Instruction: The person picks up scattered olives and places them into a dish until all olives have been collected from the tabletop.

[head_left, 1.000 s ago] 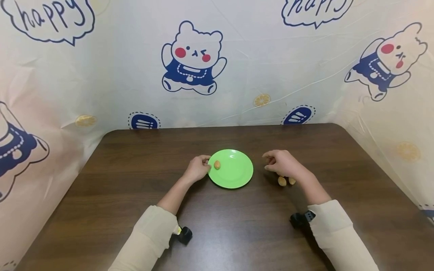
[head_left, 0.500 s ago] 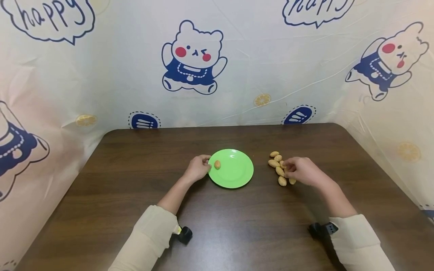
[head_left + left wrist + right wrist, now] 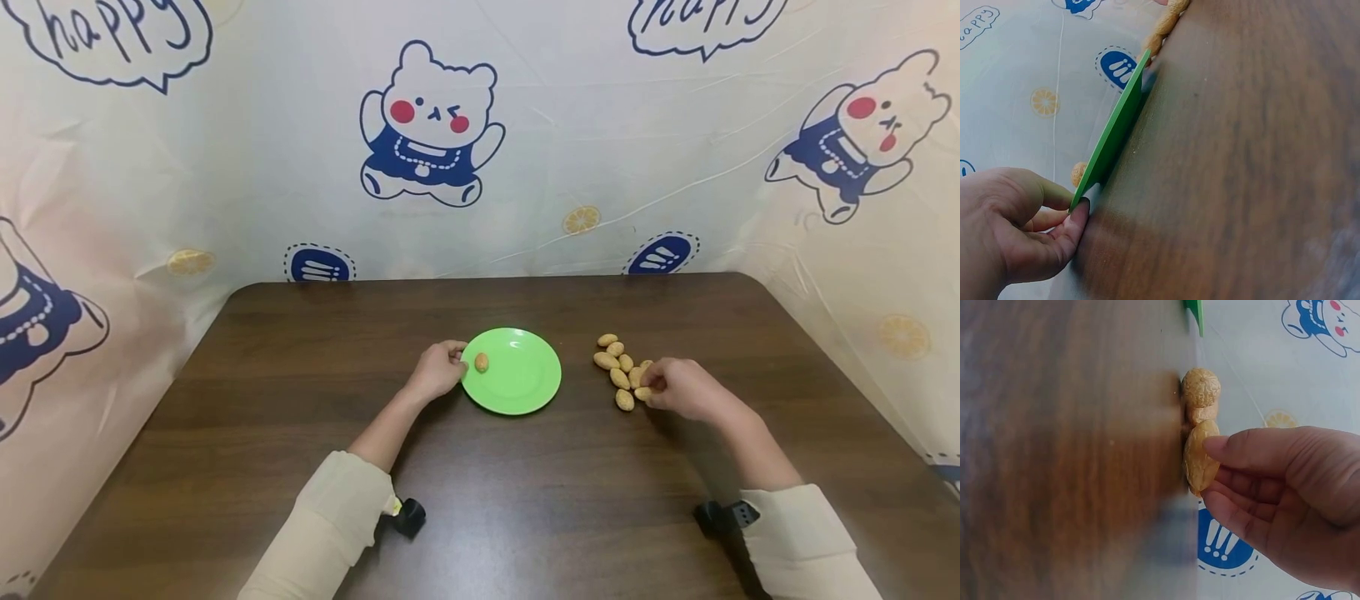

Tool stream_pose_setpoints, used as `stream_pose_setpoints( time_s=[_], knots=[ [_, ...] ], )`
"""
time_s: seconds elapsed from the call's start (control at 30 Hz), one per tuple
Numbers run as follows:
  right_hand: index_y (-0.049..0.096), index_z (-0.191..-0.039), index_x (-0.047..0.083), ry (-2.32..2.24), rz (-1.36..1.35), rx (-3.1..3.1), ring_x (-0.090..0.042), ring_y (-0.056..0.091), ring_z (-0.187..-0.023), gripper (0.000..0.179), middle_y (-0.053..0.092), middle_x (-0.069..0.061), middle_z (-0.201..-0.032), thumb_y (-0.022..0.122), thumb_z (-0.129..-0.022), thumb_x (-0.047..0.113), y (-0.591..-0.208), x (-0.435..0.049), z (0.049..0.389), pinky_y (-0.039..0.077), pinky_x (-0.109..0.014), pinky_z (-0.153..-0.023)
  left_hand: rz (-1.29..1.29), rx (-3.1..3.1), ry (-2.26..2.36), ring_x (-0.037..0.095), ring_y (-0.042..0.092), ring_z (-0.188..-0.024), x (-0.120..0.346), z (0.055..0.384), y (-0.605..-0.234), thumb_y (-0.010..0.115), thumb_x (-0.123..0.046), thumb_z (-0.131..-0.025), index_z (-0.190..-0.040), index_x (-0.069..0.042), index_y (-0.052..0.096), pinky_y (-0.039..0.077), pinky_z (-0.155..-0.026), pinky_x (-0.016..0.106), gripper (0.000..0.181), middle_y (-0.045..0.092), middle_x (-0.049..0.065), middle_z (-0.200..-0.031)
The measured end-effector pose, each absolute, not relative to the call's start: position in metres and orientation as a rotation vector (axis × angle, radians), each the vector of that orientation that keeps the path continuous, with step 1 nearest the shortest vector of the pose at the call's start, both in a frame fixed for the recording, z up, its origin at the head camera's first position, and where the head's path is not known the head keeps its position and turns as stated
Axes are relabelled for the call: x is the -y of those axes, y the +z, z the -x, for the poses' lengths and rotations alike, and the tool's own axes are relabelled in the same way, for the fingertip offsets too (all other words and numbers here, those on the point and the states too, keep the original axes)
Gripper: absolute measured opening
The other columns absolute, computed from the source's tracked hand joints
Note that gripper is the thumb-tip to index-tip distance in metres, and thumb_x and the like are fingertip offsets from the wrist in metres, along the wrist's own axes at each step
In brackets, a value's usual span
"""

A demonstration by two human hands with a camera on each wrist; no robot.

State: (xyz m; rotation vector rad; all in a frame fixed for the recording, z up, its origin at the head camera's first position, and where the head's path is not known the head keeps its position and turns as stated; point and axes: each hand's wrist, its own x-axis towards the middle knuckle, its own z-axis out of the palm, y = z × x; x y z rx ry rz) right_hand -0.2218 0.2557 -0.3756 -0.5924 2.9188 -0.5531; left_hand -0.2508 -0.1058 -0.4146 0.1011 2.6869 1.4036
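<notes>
A light green plate (image 3: 513, 375) lies near the middle of the dark table, one peanut (image 3: 482, 362) near its left edge. My left hand (image 3: 437, 372) pinches the plate's left rim between thumb and fingers; in the left wrist view the thumb is under the rim (image 3: 1107, 147). To the right of the plate lies a group of several tan, unshelled peanuts (image 3: 619, 377). My right hand (image 3: 684, 390) is at the group's right side. Seen from the right wrist, its thumb and fingertips pinch one long peanut (image 3: 1200, 456) close to the tabletop, with a rounder peanut (image 3: 1201, 387) beyond it.
The brown wooden table (image 3: 480, 500) has a back edge against a pale printed cloth (image 3: 300, 150) with cartoon bears. Cloth also hangs along the left and right sides. Dark wrist cameras sit at both cuffs.
My right hand has moved rightward from beside the plate, over the peanuts to their right side, uncovering most of the group. My left hand and the plate have stayed in place.
</notes>
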Motion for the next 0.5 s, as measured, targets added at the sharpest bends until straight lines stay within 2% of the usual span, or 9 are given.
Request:
stream_pose_setpoints(
  time_s=[0.5],
  knots=[
    [0.066,-0.088,0.0,-0.548,0.568,-2.881,-0.018,0.053,-0.072,0.013,0.059,-0.003,-0.079,0.069,-0.075,0.0,-0.3774,-0.258,0.2207,0.046,-0.033,-0.063,-0.098,-2.693,1.407,0.019,0.051,-0.086,0.1064,0.2499,-0.4138,0.054,0.0,-0.087,-0.125,0.006,0.053,0.043,-0.069,0.026,0.038,0.056,0.011,-0.097]
  ],
)
